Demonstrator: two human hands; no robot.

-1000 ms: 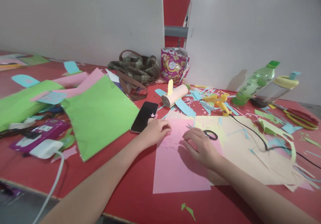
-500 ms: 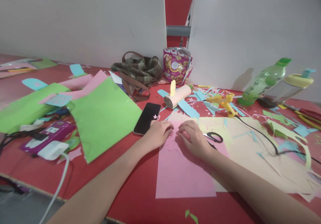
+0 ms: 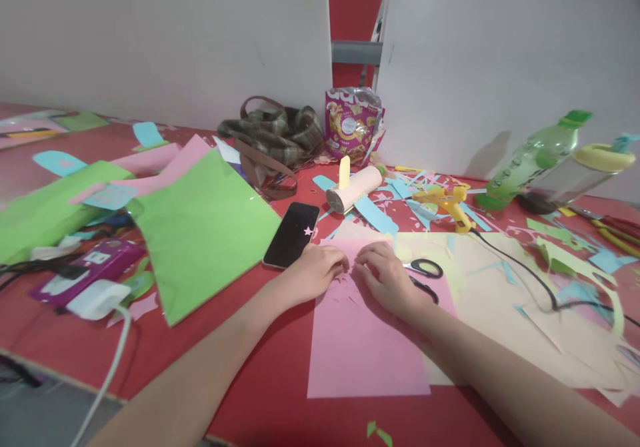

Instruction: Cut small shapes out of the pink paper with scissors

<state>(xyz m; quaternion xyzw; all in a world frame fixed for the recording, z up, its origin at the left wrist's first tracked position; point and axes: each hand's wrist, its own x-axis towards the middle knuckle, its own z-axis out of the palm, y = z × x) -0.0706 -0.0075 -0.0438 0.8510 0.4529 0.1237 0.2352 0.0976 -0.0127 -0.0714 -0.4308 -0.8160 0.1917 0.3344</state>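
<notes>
My left hand (image 3: 320,271) and my right hand (image 3: 386,277) rest on the upper part of a pink paper sheet (image 3: 367,350), a small gap between them. The fingers of both are bent and drawn together, and anything in the fingertips is too small to make out. Tiny pink paper scraps (image 3: 344,289) lie just below the fingers. Scissors with black handles (image 3: 426,269) lie beside my right hand, partly hidden by it. A phone (image 3: 293,235) bearing a small pink paper star (image 3: 308,231) touches the area behind my left wrist.
Green sheets (image 3: 210,233), a purple power strip (image 3: 93,267) and a white charger (image 3: 99,299) are at left. Behind stand a paper-covered tube (image 3: 357,189), checked bag (image 3: 275,133) and snack bag (image 3: 353,123). A yellow glue gun (image 3: 450,203), its cord and a bottle (image 3: 535,157) are at right.
The view has shifted slightly. My right hand's fingers have shifted a little over the pink sheet, and more of the scissors' lower handle shows. My left hand stays nearly in place.
</notes>
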